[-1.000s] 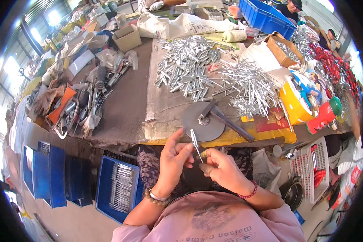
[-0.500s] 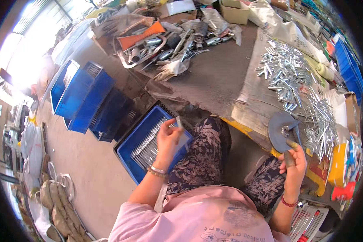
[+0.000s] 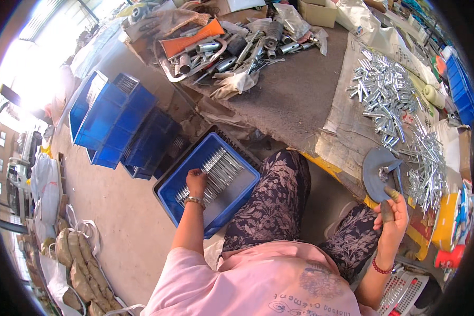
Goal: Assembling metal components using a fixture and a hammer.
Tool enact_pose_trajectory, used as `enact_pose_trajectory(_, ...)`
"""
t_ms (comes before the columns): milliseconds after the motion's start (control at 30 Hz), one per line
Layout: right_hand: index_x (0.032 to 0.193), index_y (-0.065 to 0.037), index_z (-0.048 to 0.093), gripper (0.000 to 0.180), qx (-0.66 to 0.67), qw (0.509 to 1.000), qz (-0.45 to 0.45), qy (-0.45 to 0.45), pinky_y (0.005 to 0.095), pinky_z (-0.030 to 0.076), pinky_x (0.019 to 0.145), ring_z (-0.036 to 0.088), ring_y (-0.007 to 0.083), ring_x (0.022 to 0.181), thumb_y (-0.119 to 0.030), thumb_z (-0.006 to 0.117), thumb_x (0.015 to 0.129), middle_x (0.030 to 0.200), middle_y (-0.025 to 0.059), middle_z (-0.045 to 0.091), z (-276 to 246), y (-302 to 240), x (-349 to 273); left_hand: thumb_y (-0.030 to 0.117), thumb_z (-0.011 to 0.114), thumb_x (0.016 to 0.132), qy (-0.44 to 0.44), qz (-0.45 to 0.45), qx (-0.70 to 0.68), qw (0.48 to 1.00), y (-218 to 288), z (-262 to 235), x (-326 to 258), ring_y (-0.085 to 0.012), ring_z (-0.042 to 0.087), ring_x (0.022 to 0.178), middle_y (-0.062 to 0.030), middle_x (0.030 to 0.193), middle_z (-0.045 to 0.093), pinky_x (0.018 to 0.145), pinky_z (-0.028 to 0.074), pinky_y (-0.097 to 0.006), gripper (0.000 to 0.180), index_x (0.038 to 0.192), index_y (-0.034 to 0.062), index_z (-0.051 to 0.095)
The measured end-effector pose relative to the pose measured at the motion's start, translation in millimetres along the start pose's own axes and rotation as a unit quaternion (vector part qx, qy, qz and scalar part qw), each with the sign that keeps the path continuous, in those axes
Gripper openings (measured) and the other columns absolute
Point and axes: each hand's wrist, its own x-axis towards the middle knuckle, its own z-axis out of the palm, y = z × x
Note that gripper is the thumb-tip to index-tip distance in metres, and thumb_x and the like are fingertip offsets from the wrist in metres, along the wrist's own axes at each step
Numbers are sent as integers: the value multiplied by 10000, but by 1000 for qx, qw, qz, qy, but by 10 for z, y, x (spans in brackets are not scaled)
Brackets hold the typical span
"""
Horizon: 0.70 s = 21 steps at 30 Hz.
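Observation:
My left hand (image 3: 196, 183) reaches down into a blue plastic bin (image 3: 215, 230), over a row of shiny metal rods (image 3: 222, 174) laid side by side. Its fingers are bent and pressed together among the rods; what they hold is hidden. My right hand (image 3: 392, 215) is raised beside a round dark metal disc (image 3: 374, 169) with a small upright fitting, at the bench edge. Its thumb and fingers are apart, with dark and yellowish coverings on the tips and nothing visible between them. Past the disc lie a heap of short metal tubes (image 3: 383, 87) and a pile of thin rods (image 3: 427, 163).
Stacked blue bins (image 3: 113, 124) stand at the left. Across the bench (image 3: 295, 84) lie mixed metal parts, a work glove (image 3: 236, 84) and an orange piece (image 3: 192, 38). A yellow box (image 3: 446, 221) is at the right, with a white perforated basket (image 3: 405, 292) below.
My left hand has moved down and left into the bin, bringing a small metal piece that showed in its fingers before. My right hand stays by the disc. The view has shifted slightly.

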Motion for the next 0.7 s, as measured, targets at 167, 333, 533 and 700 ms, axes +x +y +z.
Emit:
enact_pose_trajectory(167,1414,-34,656,332,1,1000,-13,7,162,433,524,560,12,628,-144,657,1101,911,23,721,16,10,14,206,886,882,8,58,81,995,169,47,-99,-242,745,834,-152,991,788,731,580,-367,443,1237,-3,723)
enact_pose_trajectory(333,1387,-39,662,294,13,1000,11,-9,182,478,558,601,33,651,-112,635,1104,903,34,737,17,-45,-41,302,834,956,67,103,45,991,599,-68,-346,-264,777,964,-155,1049,814,873,597,-399,354,1159,18,776)
enact_pose_trajectory(533,1358,-60,699,291,51,997,52,-34,206,502,588,623,42,677,-28,628,1078,931,34,752,39,-164,-15,248,648,1142,3,273,-189,943,2514,88,-1131,-40,528,713,41,828,596,625,422,-235,230,1100,33,721)
enact_pose_trajectory(700,1354,-55,712,292,50,995,63,-56,220,521,598,636,46,677,-49,644,1070,946,20,766,62,-267,21,110,712,1079,-201,468,-193,838,4086,416,-2475,-36,548,733,64,845,592,634,447,-219,106,1143,32,745)
